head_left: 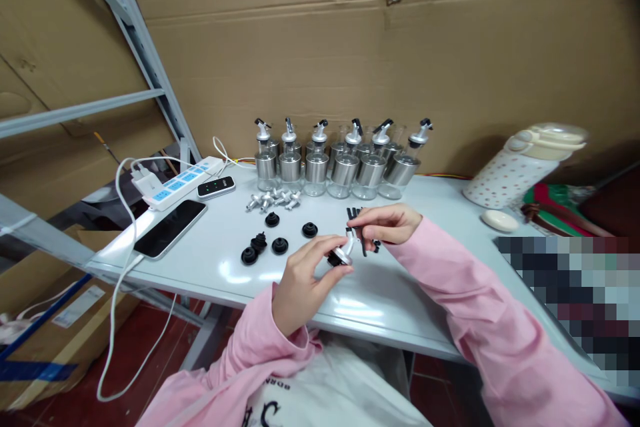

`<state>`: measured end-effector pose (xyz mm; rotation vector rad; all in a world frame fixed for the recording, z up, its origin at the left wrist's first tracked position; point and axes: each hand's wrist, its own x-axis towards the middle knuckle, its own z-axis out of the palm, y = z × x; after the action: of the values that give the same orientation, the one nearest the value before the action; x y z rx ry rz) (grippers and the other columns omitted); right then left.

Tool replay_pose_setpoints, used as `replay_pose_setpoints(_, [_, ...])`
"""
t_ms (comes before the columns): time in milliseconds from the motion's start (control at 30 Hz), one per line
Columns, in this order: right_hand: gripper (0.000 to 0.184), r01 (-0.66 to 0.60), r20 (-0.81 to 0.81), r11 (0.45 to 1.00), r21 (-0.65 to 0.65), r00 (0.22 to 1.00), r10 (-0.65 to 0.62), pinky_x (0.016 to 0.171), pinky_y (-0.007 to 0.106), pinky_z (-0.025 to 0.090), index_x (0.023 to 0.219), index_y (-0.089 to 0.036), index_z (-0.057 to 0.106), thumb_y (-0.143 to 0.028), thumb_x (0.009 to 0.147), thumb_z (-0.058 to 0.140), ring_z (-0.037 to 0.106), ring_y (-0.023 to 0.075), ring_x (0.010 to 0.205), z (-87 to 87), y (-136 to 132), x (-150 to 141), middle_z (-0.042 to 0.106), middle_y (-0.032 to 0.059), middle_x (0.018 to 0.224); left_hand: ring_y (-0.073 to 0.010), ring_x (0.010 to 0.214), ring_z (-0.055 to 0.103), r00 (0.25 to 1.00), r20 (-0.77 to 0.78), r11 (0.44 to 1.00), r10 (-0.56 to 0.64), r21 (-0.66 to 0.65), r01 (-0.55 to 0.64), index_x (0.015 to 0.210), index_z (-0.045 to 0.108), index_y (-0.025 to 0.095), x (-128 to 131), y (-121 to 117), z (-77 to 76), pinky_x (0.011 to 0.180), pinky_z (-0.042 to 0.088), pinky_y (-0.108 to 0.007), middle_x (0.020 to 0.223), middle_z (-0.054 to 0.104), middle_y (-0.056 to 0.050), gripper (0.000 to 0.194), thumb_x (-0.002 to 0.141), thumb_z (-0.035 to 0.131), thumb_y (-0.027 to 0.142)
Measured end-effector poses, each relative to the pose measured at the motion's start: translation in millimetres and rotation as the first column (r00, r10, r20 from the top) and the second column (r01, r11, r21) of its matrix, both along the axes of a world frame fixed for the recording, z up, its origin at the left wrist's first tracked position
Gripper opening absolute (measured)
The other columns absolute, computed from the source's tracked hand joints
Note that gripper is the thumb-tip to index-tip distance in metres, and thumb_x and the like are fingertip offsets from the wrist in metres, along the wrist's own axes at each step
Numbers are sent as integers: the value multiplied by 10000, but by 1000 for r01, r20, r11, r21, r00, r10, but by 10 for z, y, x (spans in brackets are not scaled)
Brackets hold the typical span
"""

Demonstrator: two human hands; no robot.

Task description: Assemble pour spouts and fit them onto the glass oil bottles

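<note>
My left hand (306,273) is closed around the base of a silver pourer spout (343,254) with a black stopper below. Just right of the spout's tip, my right hand (393,223) has its thumb and fingers pinched together; what they hold, if anything, cannot be made out. Small black levers (357,212) lie behind and under the right fingers, partly hidden. Left of the hands are several black rubber stoppers (280,245) and a pile of silver spout pieces (274,199). Behind stand glass-and-steel oil bottles (345,177), the front row topped with pourers.
A phone (171,229), a small black device (216,187) and a white power strip (185,183) with cables lie at the left. To the right are a dotted flask (515,170) and a white oval object (500,221). Cardboard (320,60) walls the table's back.
</note>
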<state>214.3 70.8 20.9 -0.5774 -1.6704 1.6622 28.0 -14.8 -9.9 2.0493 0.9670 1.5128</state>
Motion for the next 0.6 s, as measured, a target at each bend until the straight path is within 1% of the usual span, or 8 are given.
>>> replay_pose_setpoints(67, [240, 65, 5, 998, -26, 998, -65, 476, 190, 498, 849, -151, 735, -299, 660, 750, 577, 68, 474, 25, -63, -15, 641, 14, 584, -142, 971, 601, 1000, -7, 1000, -11, 6, 11, 1081, 571, 171, -2, -2, -6, 879, 477, -253, 1046, 643, -64, 266, 819, 605, 200])
replay_pose_setpoints(133, [263, 92, 25, 995, -48, 996, -91, 474, 193, 488, 831, -142, 733, -320, 640, 762, 567, 68, 471, 49, -109, -28, 638, 14, 578, -142, 974, 602, 1000, -8, 1000, -18, 12, 18, 1077, 573, 164, -5, -4, -7, 885, 475, -253, 1045, 644, -69, 263, 818, 606, 199])
replay_pose_setpoints(300, [291, 77, 58, 993, -89, 996, -72, 469, 195, 474, 817, -132, 730, -331, 610, 780, 562, 70, 458, 70, -118, -38, 632, 12, 560, -141, 973, 607, 999, -25, 999, -33, 18, 33, 1076, 577, 156, -3, -3, 5, 885, 477, -244, 1041, 648, -75, 263, 818, 607, 196])
replay_pose_setpoints(467, [297, 77, 42, 990, -115, 996, -73, 469, 185, 476, 838, -141, 723, -349, 630, 766, 559, 65, 453, 71, -93, -35, 629, 2, 528, -156, 977, 609, 1000, 3, 999, -3, 34, 3, 1085, 572, 181, -2, 6, 3, 881, 493, -279, 1047, 647, -70, 265, 823, 600, 214])
replay_pose_setpoints(600, [264, 76, 68, 988, -137, 995, -67, 477, 193, 484, 817, -137, 721, -321, 635, 766, 571, 72, 465, 38, -123, -40, 640, 9, 555, -156, 974, 611, 1000, 4, 999, -4, 40, 3, 1079, 575, 184, -2, 2, -7, 881, 496, -284, 1044, 648, -68, 263, 819, 606, 209])
